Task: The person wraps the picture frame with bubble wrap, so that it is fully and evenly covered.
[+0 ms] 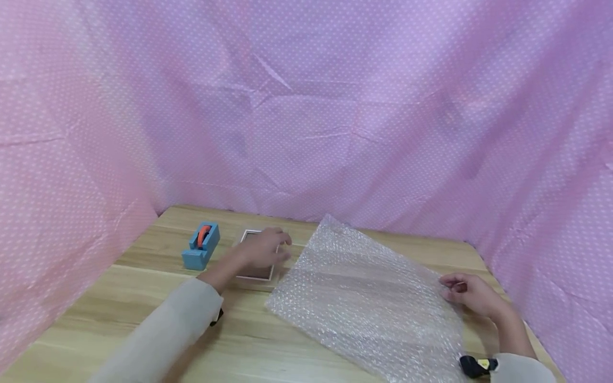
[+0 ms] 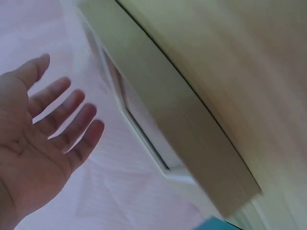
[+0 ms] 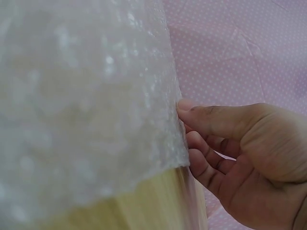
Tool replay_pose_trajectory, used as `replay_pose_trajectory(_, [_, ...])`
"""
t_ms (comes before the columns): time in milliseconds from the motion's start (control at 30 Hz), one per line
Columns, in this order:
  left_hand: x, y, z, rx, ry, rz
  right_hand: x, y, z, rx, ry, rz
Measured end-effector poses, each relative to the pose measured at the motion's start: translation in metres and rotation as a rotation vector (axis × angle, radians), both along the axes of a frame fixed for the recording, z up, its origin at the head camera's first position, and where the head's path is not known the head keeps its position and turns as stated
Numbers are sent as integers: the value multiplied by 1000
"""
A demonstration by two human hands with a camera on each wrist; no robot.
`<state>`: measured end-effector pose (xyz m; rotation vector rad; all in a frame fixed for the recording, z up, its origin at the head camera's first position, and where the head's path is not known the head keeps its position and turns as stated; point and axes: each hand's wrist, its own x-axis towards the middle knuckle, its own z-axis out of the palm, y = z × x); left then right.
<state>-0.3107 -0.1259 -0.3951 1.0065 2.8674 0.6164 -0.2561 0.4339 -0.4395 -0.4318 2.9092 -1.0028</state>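
Observation:
A large sheet of clear bubble wrap [image 1: 364, 303] lies spread across the middle and right of the wooden table. At its right edge my right hand [image 1: 474, 296] pinches the wrap between thumb and fingers; the right wrist view shows the thumb [image 3: 211, 117] on the sheet's border. My left hand [image 1: 263, 249] hovers over a picture frame [image 1: 261, 277], partly covering it in the head view. In the left wrist view the fingers [image 2: 72, 108] are spread, apart from the frame's thick wooden side [image 2: 158, 96], and hold nothing.
A blue tape dispenser [image 1: 195, 259] with an orange core [image 1: 203, 235] stands left of the frame. Pink dotted cloth [image 1: 306, 133] hangs around the back and sides of the table [image 1: 139, 287]. The bubble wrap's left corner lies close to the frame.

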Motion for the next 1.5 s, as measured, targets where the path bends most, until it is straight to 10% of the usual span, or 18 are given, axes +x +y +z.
replay_pose_trajectory(267, [-38,-27,-4,14,131,103,3,-1,2,-15,-20,-13])
replay_pose_trajectory(667, [-71,-50,-11,133,-8,182,1,0,1,-8,-40,-30])
replay_pose_trajectory(1500, [-79,-62,-24,86,-48,296,4,-3,4,-36,-55,-30])
